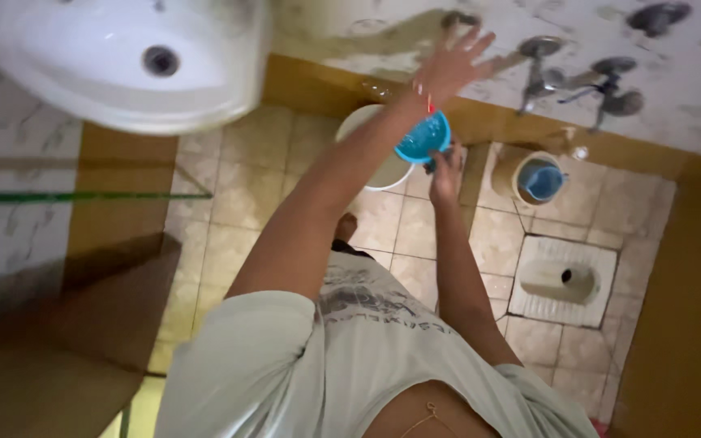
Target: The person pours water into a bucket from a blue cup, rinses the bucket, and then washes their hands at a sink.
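Right hand (445,172) is closed around the handle of the blue mug (423,136), held above the white bucket (367,146). Left hand (450,66), fingers spread and empty, is raised just above the mug.

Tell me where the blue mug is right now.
In the head view the blue mug sits just right of centre, gripped by the right hand, below the raised left hand and above the white bucket.

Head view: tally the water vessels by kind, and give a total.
Blue mug held by the right hand, below the raised left hand: 1
Blue mug inside a bucket: 1
White bucket: 1
Tan bucket: 1
Total: 4
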